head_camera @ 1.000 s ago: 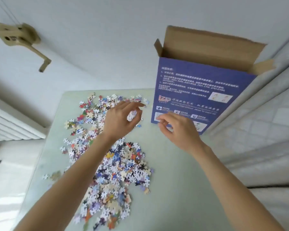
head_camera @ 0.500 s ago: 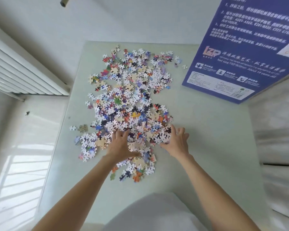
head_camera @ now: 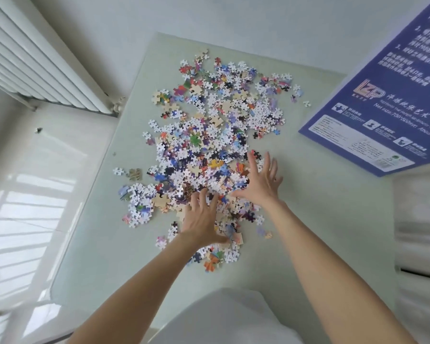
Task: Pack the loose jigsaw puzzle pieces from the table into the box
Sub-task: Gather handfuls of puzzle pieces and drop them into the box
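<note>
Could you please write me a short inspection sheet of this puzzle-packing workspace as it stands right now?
Surface: pale green glass-topped table.
Job's things: loose multicoloured jigsaw pieces spread in a wide pile; blue printed cardboard box at the far right, opening out of frame.
Clutter: nothing seen.
Hands: left hand and right hand lie flat, fingers spread, on the pile's near end.
Cables: nothing seen.
Surroundings: white ribbed radiator at left; shiny tiled floor; pale fabric at right.

I see a pale green surface (head_camera: 320, 244) carrying a wide scatter of loose puzzle pieces (head_camera: 209, 135) across its middle. A blue box (head_camera: 387, 100) stands on its far right corner, well apart from most pieces.
</note>
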`<action>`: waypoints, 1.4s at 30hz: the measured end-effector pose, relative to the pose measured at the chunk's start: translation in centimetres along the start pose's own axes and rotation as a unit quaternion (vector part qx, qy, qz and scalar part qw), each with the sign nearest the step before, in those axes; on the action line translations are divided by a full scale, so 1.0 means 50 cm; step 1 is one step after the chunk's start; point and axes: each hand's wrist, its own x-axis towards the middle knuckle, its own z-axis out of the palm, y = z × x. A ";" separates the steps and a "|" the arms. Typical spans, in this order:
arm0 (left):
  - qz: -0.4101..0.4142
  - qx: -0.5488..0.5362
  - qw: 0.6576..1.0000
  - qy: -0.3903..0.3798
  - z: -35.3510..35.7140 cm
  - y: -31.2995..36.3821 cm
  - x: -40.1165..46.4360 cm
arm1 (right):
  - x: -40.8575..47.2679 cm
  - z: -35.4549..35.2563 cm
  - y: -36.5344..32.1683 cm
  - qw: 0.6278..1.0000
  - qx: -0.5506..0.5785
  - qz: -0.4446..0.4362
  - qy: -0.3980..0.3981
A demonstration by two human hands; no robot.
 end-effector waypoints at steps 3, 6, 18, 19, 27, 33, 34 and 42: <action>0.012 0.013 1.000 0.002 0.003 -0.001 -0.001 | 0.014 0.000 -0.018 0.998 -0.027 -0.031 -0.049; 0.019 0.031 0.999 -0.006 0.002 0.003 -0.005 | 0.011 0.012 -0.035 0.995 -0.075 -0.066 -0.026; 0.070 -0.028 0.996 0.047 0.004 -0.005 -0.008 | -0.028 0.026 0.009 0.992 -0.071 -0.091 0.043; 0.071 -0.041 0.995 0.050 0.002 -0.007 -0.005 | -0.026 0.025 0.007 0.994 -0.060 -0.083 0.038; 0.029 -0.152 0.987 0.053 -0.008 -0.022 0.025 | -0.020 0.020 -0.023 0.996 0.014 -0.072 -0.041; 0.041 -0.162 0.985 0.050 -0.012 -0.023 0.029 | -0.038 0.018 -0.015 0.992 0.073 -0.099 0.003; 0.046 -0.158 0.985 0.052 -0.014 -0.022 0.027 | -0.041 0.019 -0.014 0.991 0.084 -0.101 0.012; 0.056 -0.227 0.970 0.066 -0.035 -0.023 0.014 | -0.058 0.013 -0.004 0.976 0.192 -0.070 0.073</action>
